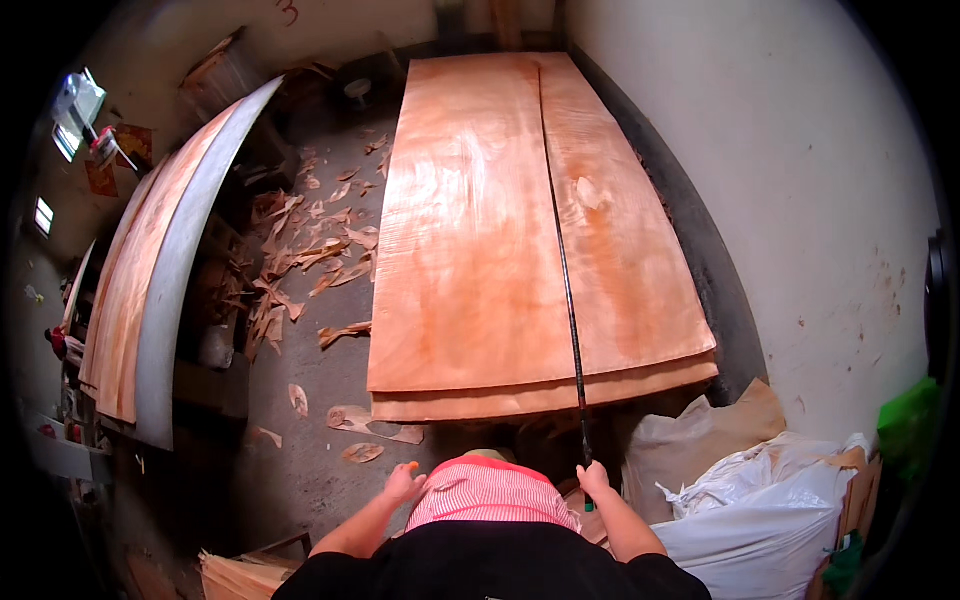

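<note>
A long, thin dark pole [572, 310] runs away from me across a broad stack of reddish-brown wood veneer sheets [470, 250]. My right hand [593, 478] is closed around its near end, just past the stack's front edge, where a bit of green shows below the fist. The pole lies over or close above the top sheet, right of its middle; I cannot tell whether it touches all along. Left of my striped apron [490, 490], my left hand [403, 483] is closed, with a small orange tip poking out. What that orange thing is stays too small to make out.
Torn veneer scraps [330, 250] litter the floor left of the stack. Further left, more sheets [165, 240] lie on a raised bench. A pale wall [780, 180] borders the right side. White plastic sacking [750, 520] and veneer pieces [700, 435] crowd the near right.
</note>
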`<state>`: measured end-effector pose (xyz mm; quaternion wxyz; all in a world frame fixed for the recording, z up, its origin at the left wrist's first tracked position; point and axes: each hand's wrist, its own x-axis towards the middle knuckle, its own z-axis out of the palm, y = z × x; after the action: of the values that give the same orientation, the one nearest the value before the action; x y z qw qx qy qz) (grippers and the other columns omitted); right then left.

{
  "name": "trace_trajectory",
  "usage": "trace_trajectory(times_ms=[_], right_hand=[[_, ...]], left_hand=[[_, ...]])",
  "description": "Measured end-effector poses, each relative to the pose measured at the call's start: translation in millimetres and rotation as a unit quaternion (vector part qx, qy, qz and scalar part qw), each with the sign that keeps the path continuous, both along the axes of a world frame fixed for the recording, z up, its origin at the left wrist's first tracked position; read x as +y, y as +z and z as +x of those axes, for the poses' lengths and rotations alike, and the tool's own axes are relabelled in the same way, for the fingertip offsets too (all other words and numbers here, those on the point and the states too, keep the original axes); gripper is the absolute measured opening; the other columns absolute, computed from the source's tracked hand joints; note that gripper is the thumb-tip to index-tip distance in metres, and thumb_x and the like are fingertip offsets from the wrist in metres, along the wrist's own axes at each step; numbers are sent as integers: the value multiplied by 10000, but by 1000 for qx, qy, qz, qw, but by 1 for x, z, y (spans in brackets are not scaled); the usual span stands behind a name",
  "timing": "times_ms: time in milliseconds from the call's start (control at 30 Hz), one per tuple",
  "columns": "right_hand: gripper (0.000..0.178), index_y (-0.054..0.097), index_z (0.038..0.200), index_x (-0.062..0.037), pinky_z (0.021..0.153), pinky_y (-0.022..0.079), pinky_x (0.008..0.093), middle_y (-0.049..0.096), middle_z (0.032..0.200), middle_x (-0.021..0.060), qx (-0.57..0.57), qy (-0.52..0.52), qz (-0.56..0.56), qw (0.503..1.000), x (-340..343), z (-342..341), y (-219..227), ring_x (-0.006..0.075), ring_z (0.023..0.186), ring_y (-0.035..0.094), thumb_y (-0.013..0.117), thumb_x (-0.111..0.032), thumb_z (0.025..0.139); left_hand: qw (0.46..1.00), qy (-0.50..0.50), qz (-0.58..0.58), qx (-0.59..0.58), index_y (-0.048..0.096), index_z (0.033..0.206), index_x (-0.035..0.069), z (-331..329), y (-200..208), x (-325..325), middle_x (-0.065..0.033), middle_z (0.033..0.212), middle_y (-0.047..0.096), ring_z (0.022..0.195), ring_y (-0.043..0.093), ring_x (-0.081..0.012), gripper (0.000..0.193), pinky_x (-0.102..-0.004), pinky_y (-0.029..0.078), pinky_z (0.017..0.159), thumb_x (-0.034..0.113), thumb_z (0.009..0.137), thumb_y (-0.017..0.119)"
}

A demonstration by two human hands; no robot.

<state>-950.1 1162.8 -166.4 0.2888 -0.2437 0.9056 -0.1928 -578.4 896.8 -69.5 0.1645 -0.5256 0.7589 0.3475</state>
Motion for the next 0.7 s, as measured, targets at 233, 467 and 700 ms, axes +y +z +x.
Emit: trace_trajectory(times_ms=[233, 467, 700], right_hand=[[361, 604, 878, -11, 692, 469, 414, 598, 845, 230, -59, 34, 111, 991, 35, 79, 79, 369, 788, 583, 541, -329, 720], [331, 579, 944, -39, 739, 462, 418, 601, 899, 202, -145, 17, 136, 980, 60, 107, 48, 350, 851, 579, 547, -294, 736], [310, 586, 865, -29, 701, 469, 425, 604, 803, 211, -24, -3, 37, 999, 28, 123, 87, 365, 781, 586, 555, -309, 737]], left_hand=[[998, 32, -4, -49, 464, 1172, 69, 74, -6, 32, -180, 1188, 444, 1115, 426, -294, 524, -357, 360, 922, 366, 754, 568], [999, 30, -25, -19, 469, 1157, 62, 53, 44, 19, -162, 1149, 466, 1080, 450, -288, 516, -359, 377, 899, 378, 758, 556], [998, -18, -51, 27, 465, 1140, 39, 54, 32, 14, -177, 1106, 480, 1035, 473, -315, 527, -364, 395, 865, 373, 753, 590]])
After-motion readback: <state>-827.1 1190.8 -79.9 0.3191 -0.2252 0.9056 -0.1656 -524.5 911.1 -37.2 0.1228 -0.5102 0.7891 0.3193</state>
